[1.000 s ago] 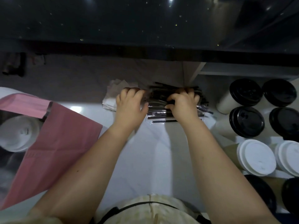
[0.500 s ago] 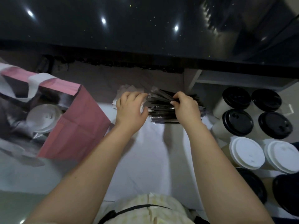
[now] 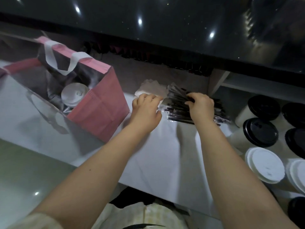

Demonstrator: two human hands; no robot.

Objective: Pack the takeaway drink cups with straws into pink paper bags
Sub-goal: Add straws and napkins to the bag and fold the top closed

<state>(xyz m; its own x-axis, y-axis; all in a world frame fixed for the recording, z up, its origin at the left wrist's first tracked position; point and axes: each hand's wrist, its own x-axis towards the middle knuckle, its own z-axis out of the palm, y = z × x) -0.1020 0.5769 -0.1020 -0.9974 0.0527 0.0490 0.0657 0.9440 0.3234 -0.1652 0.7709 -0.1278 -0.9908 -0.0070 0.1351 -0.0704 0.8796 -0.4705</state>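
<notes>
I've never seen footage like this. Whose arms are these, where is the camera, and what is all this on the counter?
There is no machine here. These are a person's two bare arms, filmed by one wide-angle camera worn on the head and looking down. The right hand pinches into a pile of wrapped black straws on the white counter. The left hand sits with curled fingers at the pile's end, beside some paper napkins; blur hides whether it holds anything. To the left stands an open pink paper bag with a white-lidded cup already inside. To the right wait black-lidded cups and more white-lidded cups.
</notes>
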